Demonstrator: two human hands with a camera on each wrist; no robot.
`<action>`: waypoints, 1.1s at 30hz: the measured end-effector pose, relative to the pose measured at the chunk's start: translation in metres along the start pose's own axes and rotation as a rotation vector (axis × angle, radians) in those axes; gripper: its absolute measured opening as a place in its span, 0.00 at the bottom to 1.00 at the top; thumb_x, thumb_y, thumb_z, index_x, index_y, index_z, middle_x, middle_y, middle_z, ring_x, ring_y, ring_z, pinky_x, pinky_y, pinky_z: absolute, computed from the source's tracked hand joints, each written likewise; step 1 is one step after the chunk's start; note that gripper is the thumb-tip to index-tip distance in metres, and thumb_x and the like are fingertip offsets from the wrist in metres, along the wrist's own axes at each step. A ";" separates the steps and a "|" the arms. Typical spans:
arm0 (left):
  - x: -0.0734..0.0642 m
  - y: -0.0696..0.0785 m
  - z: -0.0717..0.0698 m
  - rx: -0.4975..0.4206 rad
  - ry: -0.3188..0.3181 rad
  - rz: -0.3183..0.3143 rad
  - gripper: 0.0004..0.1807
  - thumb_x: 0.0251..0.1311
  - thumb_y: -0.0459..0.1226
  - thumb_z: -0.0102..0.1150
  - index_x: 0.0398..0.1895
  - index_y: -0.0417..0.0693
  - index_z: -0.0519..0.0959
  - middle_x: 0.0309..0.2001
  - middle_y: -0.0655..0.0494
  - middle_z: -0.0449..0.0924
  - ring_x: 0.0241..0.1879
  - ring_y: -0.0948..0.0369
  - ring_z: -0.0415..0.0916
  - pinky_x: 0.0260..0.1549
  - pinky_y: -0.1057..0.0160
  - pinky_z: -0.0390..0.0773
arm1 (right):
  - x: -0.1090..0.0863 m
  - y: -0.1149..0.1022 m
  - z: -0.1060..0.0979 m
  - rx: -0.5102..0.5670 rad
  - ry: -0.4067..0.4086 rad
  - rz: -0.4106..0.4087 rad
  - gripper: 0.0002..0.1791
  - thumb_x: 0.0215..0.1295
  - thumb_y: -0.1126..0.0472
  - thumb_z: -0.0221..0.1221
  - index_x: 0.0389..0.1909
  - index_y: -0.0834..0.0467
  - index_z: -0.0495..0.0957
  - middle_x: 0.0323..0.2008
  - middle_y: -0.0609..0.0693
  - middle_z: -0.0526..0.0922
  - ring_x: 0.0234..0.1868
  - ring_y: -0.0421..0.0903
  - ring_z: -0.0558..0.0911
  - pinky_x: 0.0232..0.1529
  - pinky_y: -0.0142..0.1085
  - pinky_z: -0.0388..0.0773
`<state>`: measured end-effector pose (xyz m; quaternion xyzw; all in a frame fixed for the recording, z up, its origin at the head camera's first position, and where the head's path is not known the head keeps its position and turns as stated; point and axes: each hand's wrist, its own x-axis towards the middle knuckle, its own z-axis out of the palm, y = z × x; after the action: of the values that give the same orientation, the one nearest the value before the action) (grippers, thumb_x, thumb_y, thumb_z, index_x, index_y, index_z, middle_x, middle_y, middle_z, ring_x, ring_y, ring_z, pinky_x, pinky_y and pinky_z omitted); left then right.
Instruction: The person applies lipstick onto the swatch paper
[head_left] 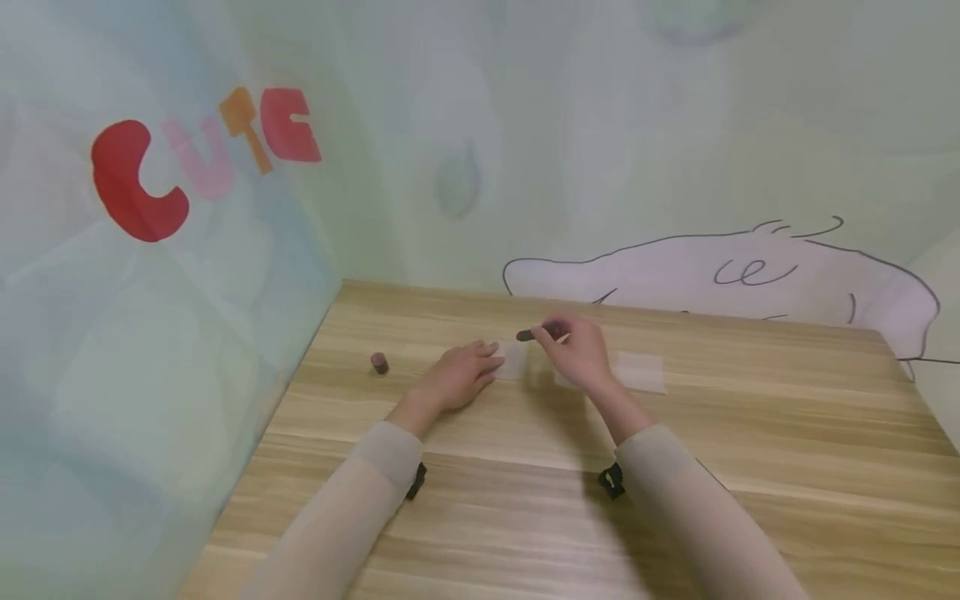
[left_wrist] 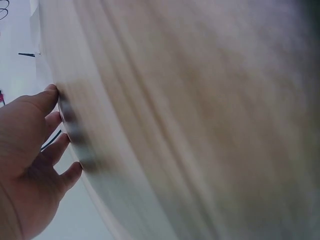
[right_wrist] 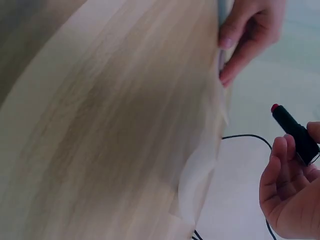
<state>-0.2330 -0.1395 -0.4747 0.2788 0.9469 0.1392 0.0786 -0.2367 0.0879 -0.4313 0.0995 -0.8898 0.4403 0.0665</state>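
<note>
My right hand (head_left: 579,352) holds a lipstick (right_wrist: 292,130), a black tube with a red tip, raised above the table. In the head view the lipstick points left, toward a small white paper sheet (head_left: 512,362). On the left edge of that sheet rests my left hand (head_left: 459,375), its fingers stretched out and fingertips down. A small dark cap (head_left: 379,363) with a pinkish top stands to the left of this hand. The left wrist view shows the left hand (left_wrist: 37,150) with its fingertips at the table surface.
Another white sheet (head_left: 642,372) lies right of the right hand, and a further piece of paper (head_left: 563,379) is partly hidden under that hand. The wood-grain table (head_left: 495,525) meets a wall (head_left: 420,167) at its back and left edges.
</note>
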 end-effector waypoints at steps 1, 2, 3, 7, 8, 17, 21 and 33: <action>0.000 0.001 0.000 0.000 0.002 0.006 0.23 0.76 0.42 0.51 0.71 0.50 0.72 0.76 0.51 0.60 0.76 0.46 0.55 0.73 0.43 0.57 | 0.001 0.001 0.002 -0.038 -0.006 -0.005 0.11 0.69 0.54 0.64 0.39 0.59 0.85 0.32 0.52 0.88 0.31 0.49 0.83 0.31 0.38 0.78; 0.000 0.001 0.000 0.004 0.004 0.010 0.23 0.76 0.42 0.51 0.71 0.50 0.72 0.76 0.51 0.60 0.76 0.46 0.56 0.73 0.43 0.58 | 0.001 0.001 0.004 -0.071 -0.012 -0.007 0.11 0.69 0.53 0.64 0.38 0.58 0.84 0.32 0.52 0.88 0.32 0.49 0.83 0.32 0.39 0.77; -0.001 0.002 0.000 0.007 0.005 0.013 0.23 0.76 0.42 0.51 0.71 0.50 0.72 0.76 0.51 0.61 0.75 0.46 0.56 0.72 0.43 0.58 | 0.002 0.002 0.005 -0.101 -0.022 -0.006 0.11 0.69 0.53 0.64 0.38 0.58 0.84 0.32 0.52 0.88 0.33 0.49 0.83 0.32 0.39 0.77; -0.002 0.006 -0.002 0.008 0.008 0.018 0.23 0.76 0.42 0.52 0.70 0.49 0.73 0.75 0.51 0.61 0.75 0.45 0.57 0.72 0.43 0.59 | 0.003 0.004 0.011 -0.189 -0.066 0.001 0.13 0.69 0.50 0.64 0.38 0.57 0.83 0.34 0.52 0.87 0.33 0.49 0.82 0.34 0.41 0.76; -0.002 0.008 -0.002 0.014 0.003 0.014 0.23 0.76 0.42 0.52 0.71 0.50 0.73 0.75 0.51 0.61 0.75 0.46 0.56 0.72 0.44 0.58 | 0.004 0.005 0.012 -0.202 -0.076 0.000 0.14 0.69 0.50 0.64 0.39 0.58 0.83 0.34 0.52 0.87 0.33 0.49 0.82 0.34 0.42 0.77; -0.002 0.018 -0.003 0.013 -0.022 0.007 0.23 0.76 0.43 0.52 0.71 0.51 0.72 0.76 0.52 0.60 0.76 0.47 0.55 0.73 0.45 0.57 | 0.003 0.013 0.016 -0.272 -0.105 0.028 0.16 0.69 0.49 0.64 0.42 0.58 0.83 0.36 0.53 0.86 0.34 0.50 0.82 0.36 0.44 0.78; -0.002 0.022 -0.002 0.016 -0.025 0.007 0.23 0.76 0.43 0.52 0.71 0.51 0.72 0.76 0.52 0.60 0.76 0.48 0.55 0.73 0.44 0.58 | 0.001 0.015 0.014 -0.277 -0.108 0.035 0.15 0.68 0.49 0.64 0.43 0.58 0.83 0.37 0.54 0.87 0.35 0.50 0.82 0.37 0.45 0.79; -0.002 0.025 -0.002 -0.002 -0.031 0.018 0.23 0.76 0.42 0.53 0.70 0.49 0.73 0.76 0.51 0.61 0.76 0.47 0.55 0.73 0.45 0.58 | -0.003 0.015 0.011 -0.297 -0.145 0.050 0.15 0.68 0.49 0.64 0.42 0.58 0.84 0.39 0.55 0.87 0.40 0.53 0.83 0.43 0.47 0.80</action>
<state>-0.2194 -0.1209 -0.4647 0.2896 0.9428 0.1367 0.0922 -0.2374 0.0884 -0.4505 0.0980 -0.9498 0.2972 0.0049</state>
